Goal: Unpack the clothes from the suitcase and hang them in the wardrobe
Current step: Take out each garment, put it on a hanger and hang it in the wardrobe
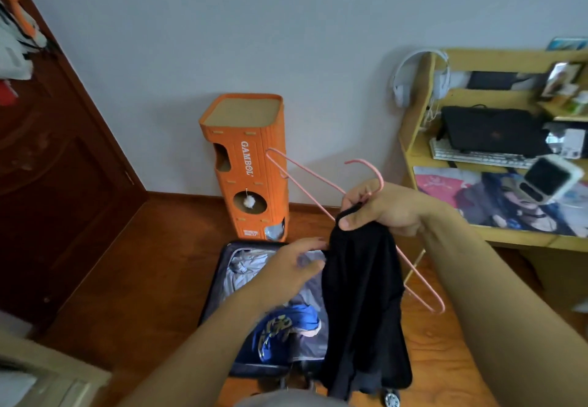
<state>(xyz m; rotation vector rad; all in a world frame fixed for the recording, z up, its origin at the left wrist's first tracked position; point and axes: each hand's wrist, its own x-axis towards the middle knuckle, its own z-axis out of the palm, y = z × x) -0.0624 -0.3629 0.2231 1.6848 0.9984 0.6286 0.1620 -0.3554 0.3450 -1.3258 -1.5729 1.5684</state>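
My right hand (380, 207) grips the neck of a pink wire hanger (305, 175) together with the top of a black garment (362, 311), which hangs down over the open suitcase (219, 282) on the floor. My left hand (294, 263) reaches toward the garment's left edge with its fingers spread; whether it touches the cloth is unclear. Inside the suitcase lie a blue garment (283, 330) and grey clothing (245, 271).
An orange cardboard tower (251, 164) stands against the wall behind the suitcase. A dark wooden door (63, 184) is at the left. At the right stands a yellow desk (521, 234) with a laptop, keyboard and headphones. The floor is wood.
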